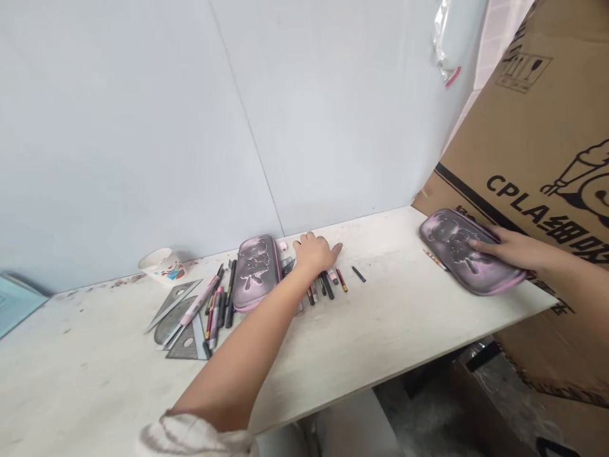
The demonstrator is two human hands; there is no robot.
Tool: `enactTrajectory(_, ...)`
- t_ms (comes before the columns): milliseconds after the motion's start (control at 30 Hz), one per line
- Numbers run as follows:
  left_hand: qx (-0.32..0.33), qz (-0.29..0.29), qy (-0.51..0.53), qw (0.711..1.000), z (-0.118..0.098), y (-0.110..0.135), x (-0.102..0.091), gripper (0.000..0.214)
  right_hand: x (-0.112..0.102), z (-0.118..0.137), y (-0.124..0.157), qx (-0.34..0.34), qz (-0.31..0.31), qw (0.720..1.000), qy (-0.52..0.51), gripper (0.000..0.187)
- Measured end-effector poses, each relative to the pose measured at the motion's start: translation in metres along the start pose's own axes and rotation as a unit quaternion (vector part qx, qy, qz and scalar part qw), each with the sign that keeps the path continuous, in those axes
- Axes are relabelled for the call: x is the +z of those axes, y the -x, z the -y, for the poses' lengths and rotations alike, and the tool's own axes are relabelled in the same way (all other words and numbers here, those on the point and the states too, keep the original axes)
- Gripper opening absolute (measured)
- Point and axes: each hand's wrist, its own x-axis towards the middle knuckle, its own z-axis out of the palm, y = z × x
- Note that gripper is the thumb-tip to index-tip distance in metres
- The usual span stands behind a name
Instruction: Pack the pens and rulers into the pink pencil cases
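Note:
My left hand [314, 254] reaches across the table and lies palm down on a row of pens and pencils [328, 282], fingers loosely spread. Just to its left lies a closed pink-grey pencil case [255, 271]. My right hand [511, 249] rests flat on top of a second, matching pencil case [457, 247] at the table's right end, fingers stretched over its lid. A single dark pen [358, 273] lies apart, to the right of my left hand.
Set squares and rulers [178, 320] with more pens [216, 304] lie left of the middle case. A small white cup [162, 263] stands by the wall. A large cardboard box [537, 146] leans at the right. A blue sheet [14, 301] sits far left.

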Motion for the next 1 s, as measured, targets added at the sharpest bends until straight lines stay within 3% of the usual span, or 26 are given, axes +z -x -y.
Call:
enactTrajectory(100, 0.010, -0.001, -0.054, 0.998, 0.000, -0.001, 0.011, 0.071, 0.025, 0.019, -0.001, 0.100, 0.134, 0.980, -0.106, 0.049)
enactTrajectory(167, 0.008, 0.002, -0.069, 0.998, -0.003, -0.002, 0.016, 0.070, 0.046, 0.032, -0.004, 0.086, 0.159, 0.977, -0.116, 0.054)
enactTrajectory(267, -0.015, 0.034, -0.059, 0.998, 0.000, -0.004, 0.018, 0.063, 0.081, 0.053, -0.012, 0.021, 0.159, 0.987, -0.006, 0.055)
enactTrajectory(400, -0.029, 0.074, -0.042, 0.996, 0.009, -0.001, 0.016, 0.048, 0.129, 0.086, -0.007, -0.141, 0.045, 0.967, 0.207, 0.047)
enactTrajectory(533, -0.025, 0.065, -0.007, 0.998, 0.012, 0.004, 0.013, 0.047, 0.167, 0.124, 0.035, -0.273, 0.042, 0.934, 0.228, 0.038)
enactTrajectory(633, -0.057, 0.038, 0.131, 0.989, 0.014, 0.005, 0.011, 0.043, 0.182, 0.143, 0.072, -0.326, 0.067, 0.916, 0.225, 0.038)
enactTrajectory(733, -0.111, 0.003, 0.375, 0.920, 0.013, 0.006, 0.005, 0.028, 0.187, 0.153, 0.095, -0.319, 0.069, 0.916, 0.234, 0.044)
enactTrajectory(833, -0.137, -0.002, 0.554, 0.821, 0.004, 0.013, -0.009, 0.019, 0.186, 0.163, 0.101, -0.303, 0.068, 0.921, 0.234, 0.048)
enactTrajectory(867, -0.148, 0.005, 0.619, 0.771, 0.000, 0.017, -0.015, 0.022, 0.185, 0.166, 0.102, -0.302, 0.065, 0.922, 0.232, 0.048)
enactTrajectory(967, -0.177, 0.036, 0.806, 0.564, -0.012, 0.029, -0.038, 0.033, 0.181, 0.177, 0.107, -0.333, 0.034, 0.914, 0.232, 0.048)
enactTrajectory(1000, -0.174, 0.045, 0.835, 0.520, -0.013, 0.031, -0.046, 0.037, 0.179, 0.180, 0.111, -0.353, 0.016, 0.906, 0.233, 0.047)
